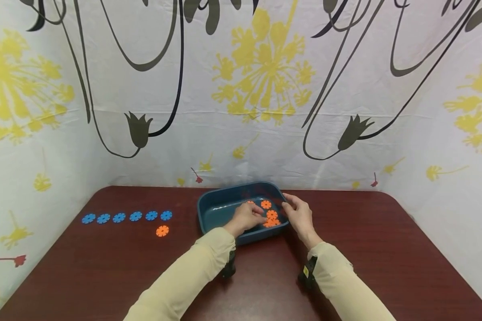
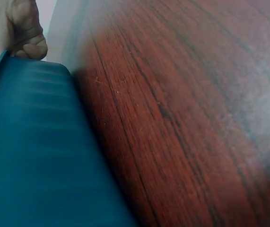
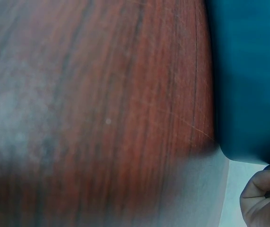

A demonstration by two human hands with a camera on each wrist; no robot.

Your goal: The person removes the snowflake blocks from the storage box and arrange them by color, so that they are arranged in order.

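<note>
A dark teal tray (image 1: 221, 198) stands at the back middle of the table, several orange notched discs (image 1: 266, 204) lying inside, mostly at its right end. My left hand (image 1: 245, 218) reaches over the tray's front rim, its bent fingers right at the left edge of the orange cluster. Whether a disc is between those fingertips I cannot tell. At the tray's right end, my right hand (image 1: 301, 217) grips the rim between thumb and fingers. The right wrist view shows part of that right hand (image 3: 266, 196) by the tray's corner.
On the left of the table (image 1: 116, 263), several blue notched discs (image 1: 119, 217) form a row. One orange disc (image 1: 162, 231) lies in front of the row's right end. A patterned cloth (image 1: 249, 147) hangs behind the table and along its sides.
</note>
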